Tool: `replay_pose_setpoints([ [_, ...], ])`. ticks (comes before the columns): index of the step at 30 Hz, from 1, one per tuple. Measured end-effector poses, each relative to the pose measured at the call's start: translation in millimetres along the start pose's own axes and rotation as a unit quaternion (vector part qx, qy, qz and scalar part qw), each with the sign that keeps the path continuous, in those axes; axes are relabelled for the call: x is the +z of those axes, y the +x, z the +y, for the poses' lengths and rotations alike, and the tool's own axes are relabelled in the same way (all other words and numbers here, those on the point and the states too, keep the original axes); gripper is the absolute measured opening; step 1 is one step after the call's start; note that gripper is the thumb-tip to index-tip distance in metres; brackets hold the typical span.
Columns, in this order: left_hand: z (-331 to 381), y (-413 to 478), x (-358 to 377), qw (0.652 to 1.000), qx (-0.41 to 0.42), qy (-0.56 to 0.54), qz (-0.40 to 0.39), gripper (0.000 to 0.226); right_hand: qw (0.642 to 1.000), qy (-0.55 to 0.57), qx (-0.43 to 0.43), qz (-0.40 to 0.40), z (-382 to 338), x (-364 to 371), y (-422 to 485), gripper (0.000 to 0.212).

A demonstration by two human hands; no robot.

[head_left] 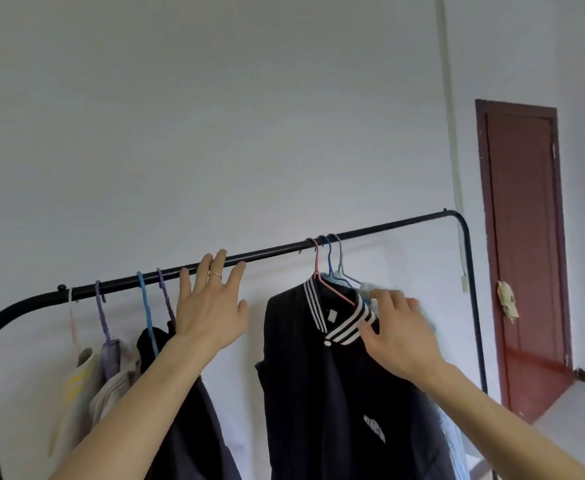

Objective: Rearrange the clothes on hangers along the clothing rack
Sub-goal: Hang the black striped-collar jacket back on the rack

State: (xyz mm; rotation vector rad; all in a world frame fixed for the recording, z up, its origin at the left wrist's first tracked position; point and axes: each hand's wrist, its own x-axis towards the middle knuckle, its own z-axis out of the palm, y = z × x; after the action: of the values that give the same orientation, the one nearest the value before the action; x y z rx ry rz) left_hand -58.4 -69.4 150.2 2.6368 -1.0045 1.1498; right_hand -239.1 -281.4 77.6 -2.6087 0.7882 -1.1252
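Forearms rise from the bottom edge; I see my left hand spread flat at the rack rail, centre, my right hand touching the dark jacket, centre-right, grip unclear.

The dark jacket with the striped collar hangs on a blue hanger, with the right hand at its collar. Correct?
Not quite: the head view shows the dark jacket hanging on the pink hanger; a blue hanger hangs just behind it. The right hand is at its collar, as stated.
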Motion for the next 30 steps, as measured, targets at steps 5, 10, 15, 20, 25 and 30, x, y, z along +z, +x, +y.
replay_pose_setpoints([
  [5,9.0,23.8,22.8,1.0,-0.023,0.008,-0.012,0.076,0.991,-0.094,0.028,-0.092,7.7,18.8,12.6,0.056],
  [10,7.7,24.4,38.0,0.998,-0.03,0.035,0.03,0.075,0.985,-0.07,0.067,-0.145,-10.9,39.4,22.8,0.051],
  [15,3.2,22.9,47.9,0.997,-0.027,0.016,0.068,0.072,0.997,-0.008,0.059,-0.043,-24.9,29.6,32.1,0.047],
  [20,20.9,22.0,40.1,0.998,-0.054,-0.019,0.025,0.072,0.998,0.043,0.038,0.025,-13.6,-25.5,25.7,0.043],
  [25,74.0,11.7,23.4,0.972,0.008,-0.23,0.047,0.072,0.994,0.092,-0.025,0.047,30.3,-68.0,-20.2,0.048],
  [30,141.4,-22.1,10.9,0.929,0.127,-0.348,-0.013,0.052,0.991,0.077,-0.044,0.102,87.1,-83.6,-114.3,0.049],
])
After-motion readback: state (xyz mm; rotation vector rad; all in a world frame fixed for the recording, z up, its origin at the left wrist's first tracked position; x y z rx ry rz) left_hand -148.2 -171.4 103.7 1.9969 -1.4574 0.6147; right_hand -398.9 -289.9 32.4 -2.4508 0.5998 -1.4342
